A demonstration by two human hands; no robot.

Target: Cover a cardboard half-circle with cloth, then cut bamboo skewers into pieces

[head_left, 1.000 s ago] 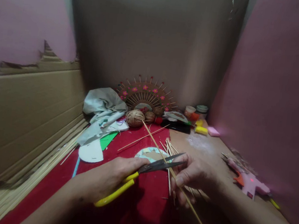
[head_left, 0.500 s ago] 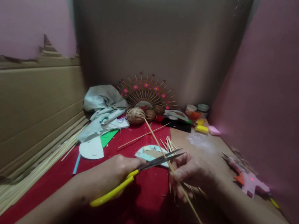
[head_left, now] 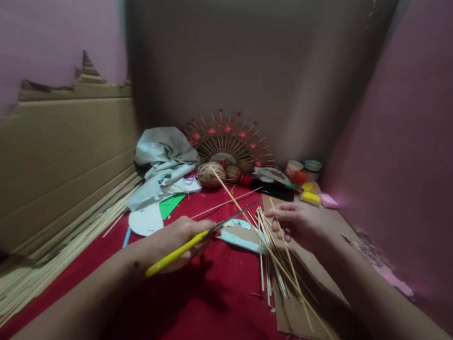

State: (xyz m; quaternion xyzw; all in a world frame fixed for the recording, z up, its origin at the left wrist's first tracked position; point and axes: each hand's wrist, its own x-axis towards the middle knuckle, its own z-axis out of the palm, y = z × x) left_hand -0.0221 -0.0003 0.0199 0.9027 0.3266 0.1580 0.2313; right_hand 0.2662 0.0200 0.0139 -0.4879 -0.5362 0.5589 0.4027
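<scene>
My left hand (head_left: 184, 239) is closed around yellow-handled scissors (head_left: 174, 254); their dark blades point up and to the right, close to a long thin stick (head_left: 233, 198). That stick slants from the twine balls down across a loose bundle of thin sticks (head_left: 267, 273). Above the bundle, my right hand (head_left: 292, 221) has its fingers pinched on a thin stick (head_left: 296, 279), whose lower part overlaps the bundle. Behind the scissors lies a half-round cardboard piece (head_left: 243, 236) with a pale blue edge.
A brown cardboard sheet (head_left: 315, 325) lies on the red cloth (head_left: 201, 320). Behind are a twine ball (head_left: 210, 175), a decorated fan (head_left: 226, 137), a grey cloth (head_left: 167, 149) and jars (head_left: 312, 167). Long sticks (head_left: 41, 271) line the left; a pink glue gun (head_left: 388, 276) is at right.
My right hand has left the long stick, moved up and away, and now pinches another thin stick. The scissors have drawn back slightly left, their blades closer together. The view has shifted a little.
</scene>
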